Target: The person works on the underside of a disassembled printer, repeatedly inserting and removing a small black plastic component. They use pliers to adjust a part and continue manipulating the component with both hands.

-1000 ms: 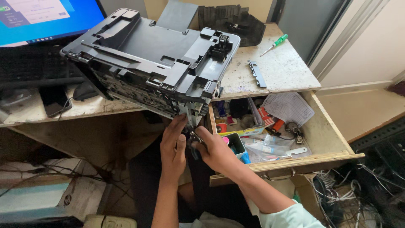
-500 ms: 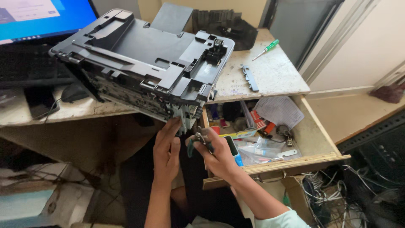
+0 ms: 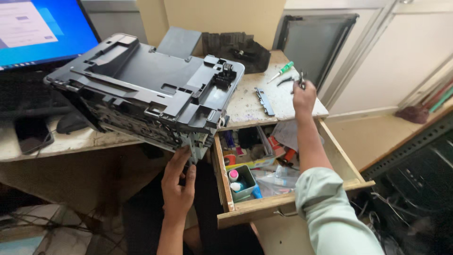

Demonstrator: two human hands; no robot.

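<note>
Left hand: the left hand point(image 3: 178, 188) is reaching up under the near edge of the printer point(image 3: 146, 89), fingers half curled and touching its underside, not closing around anything.
Right hand: the right hand point(image 3: 303, 97) is stretching out over the far right part of the desk point(image 3: 245, 108), fingers closing on a small dark tool point(image 3: 300, 79) (its kind is too small to tell).
Printer: the black printer is lying tilted on the desk, its near corner overhanging the edge, just left of the open drawer point(image 3: 283, 208).
Desk items: a green-handled screwdriver point(image 3: 281, 72) is lying just left of the right hand; a narrow grey strip point(image 3: 264, 101) is resting between printer and hand.
Drawer: it is standing pulled out beneath the right forearm, holding small bottles point(image 3: 234, 180) and mixed clutter.
Monitor: a lit blue screen point(image 3: 42, 28) is showing at upper left.
</note>
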